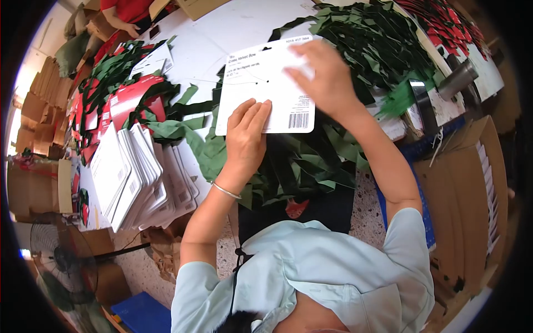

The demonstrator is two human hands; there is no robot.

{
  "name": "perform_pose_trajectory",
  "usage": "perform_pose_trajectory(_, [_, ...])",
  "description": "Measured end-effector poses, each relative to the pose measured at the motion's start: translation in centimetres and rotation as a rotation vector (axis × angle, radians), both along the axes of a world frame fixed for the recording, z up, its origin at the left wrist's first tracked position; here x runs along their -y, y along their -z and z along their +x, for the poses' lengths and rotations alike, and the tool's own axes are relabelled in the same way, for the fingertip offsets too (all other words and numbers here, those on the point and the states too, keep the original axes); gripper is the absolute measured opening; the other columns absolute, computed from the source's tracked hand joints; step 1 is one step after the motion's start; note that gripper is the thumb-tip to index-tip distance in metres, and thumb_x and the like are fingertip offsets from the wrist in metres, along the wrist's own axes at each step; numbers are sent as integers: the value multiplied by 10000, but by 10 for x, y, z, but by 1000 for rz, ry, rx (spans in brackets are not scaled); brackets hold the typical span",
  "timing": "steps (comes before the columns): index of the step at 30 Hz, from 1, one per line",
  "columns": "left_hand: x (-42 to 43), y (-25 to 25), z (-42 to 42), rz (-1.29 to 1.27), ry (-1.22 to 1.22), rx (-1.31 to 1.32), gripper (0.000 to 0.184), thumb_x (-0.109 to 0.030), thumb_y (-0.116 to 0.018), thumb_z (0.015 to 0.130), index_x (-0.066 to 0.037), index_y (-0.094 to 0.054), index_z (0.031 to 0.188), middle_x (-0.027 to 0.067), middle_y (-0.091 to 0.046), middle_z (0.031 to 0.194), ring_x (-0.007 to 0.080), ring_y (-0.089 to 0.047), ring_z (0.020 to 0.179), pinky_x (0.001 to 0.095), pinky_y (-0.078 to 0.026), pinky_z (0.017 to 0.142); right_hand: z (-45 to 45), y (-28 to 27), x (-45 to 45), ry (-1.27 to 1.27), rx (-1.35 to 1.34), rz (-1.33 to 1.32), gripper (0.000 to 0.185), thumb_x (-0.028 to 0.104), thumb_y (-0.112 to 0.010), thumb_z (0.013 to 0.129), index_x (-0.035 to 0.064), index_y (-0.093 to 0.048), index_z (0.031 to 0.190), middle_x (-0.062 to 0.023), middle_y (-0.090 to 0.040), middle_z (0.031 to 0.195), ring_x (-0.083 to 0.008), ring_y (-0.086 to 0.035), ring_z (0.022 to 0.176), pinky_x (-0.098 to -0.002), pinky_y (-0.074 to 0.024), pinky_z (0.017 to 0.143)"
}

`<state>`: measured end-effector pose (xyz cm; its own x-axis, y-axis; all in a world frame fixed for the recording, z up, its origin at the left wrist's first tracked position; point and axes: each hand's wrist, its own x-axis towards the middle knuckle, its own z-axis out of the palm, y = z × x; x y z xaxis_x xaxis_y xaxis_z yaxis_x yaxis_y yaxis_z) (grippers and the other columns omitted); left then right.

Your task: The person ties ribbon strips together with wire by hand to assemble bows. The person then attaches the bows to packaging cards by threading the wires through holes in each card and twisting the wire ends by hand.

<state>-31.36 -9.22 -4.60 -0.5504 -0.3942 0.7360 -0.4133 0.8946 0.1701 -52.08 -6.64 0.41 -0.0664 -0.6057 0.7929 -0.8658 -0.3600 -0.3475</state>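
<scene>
A white printed card point(233, 114) with a barcode and two small dark holes lies over green velvet ribbons. My left hand point(247, 133) rests on its lower part, fingers pressed together on the card face; a thin dark strand runs across near the holes. Over the card's upper right side is my right hand point(322, 72), slightly blurred, thumb and fingertips curved towards each other; whether anything thin is between them cannot be made out. Dark green ribbons point(300, 166) spread beneath and below the card, down to the table's front edge.
Stacked white cards point(133, 177) stand at the left beside red cards with green ribbons point(130, 102). A green ribbon heap point(366, 39) fills the back right, near a metal cylinder point(458, 79). Cardboard boxes point(461, 194) stand right. Another person's hand point(131, 29) is at the far left.
</scene>
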Motion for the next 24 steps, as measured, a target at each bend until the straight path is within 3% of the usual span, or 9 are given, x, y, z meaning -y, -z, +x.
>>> perform_pose_trajectory(1, [0,3,-4,5,10,-2,466,94,-608,683,-17,-634,1135,126,-651,1019,317,-597,1028,382,-484,864,3,7,-2,-15,-45,138,361,318,-691,782,29,-656,996,-125,-601,976,-311,-569,928,-402,-452,843])
perform_pose_trajectory(3, [-1,4,-9,-64,-20,60,435,51,-616,694,-16,-639,1123,114,-653,1019,307,-596,1026,370,-483,864,8,14,1,6,-184,307,383,294,-686,783,4,-640,1030,-115,-575,963,-297,-554,900,-400,-456,795])
perform_pose_trajectory(7, [-2,8,-13,-124,-11,119,403,7,-600,694,3,-644,1095,109,-656,1021,285,-601,1011,351,-484,868,26,20,26,-101,-146,386,253,262,-655,791,61,-636,943,-113,-567,923,-295,-587,816,-401,-481,710])
perform_pose_trajectory(8, [-2,8,-13,-124,-6,118,406,6,-600,686,7,-644,1089,110,-656,1022,286,-602,1010,350,-485,867,33,22,33,-91,-180,397,161,223,-629,808,81,-610,881,-110,-582,879,-307,-621,745,-413,-499,635])
perform_pose_trajectory(11, [0,6,-12,-93,17,113,419,8,-596,663,17,-643,1079,121,-653,1034,294,-603,1022,349,-491,871,43,34,49,-52,-310,305,87,167,-593,837,84,-568,833,-104,-623,753,-336,-642,665,-432,-508,579])
perform_pose_trajectory(13, [-1,6,-9,-54,17,125,418,16,-590,658,18,-640,1073,132,-647,1044,303,-602,1032,353,-492,881,46,38,53,-52,-285,340,112,174,-577,863,69,-553,830,-121,-630,719,-347,-631,646,-427,-497,563])
perform_pose_trajectory(18, [-15,7,-6,10,-3,42,426,50,-636,658,29,-636,1083,140,-651,1021,324,-597,1043,375,-485,905,45,20,37,-321,164,230,146,153,-562,930,22,-552,865,-177,-575,678,-367,-586,629,-405,-436,541])
perform_pose_trajectory(24, [-12,24,-10,65,3,71,515,38,-670,615,31,-599,1124,144,-627,1060,326,-568,1087,375,-478,908,39,43,42,-315,222,276,140,147,-569,930,15,-557,883,-172,-590,690,-346,-601,628,-378,-448,550])
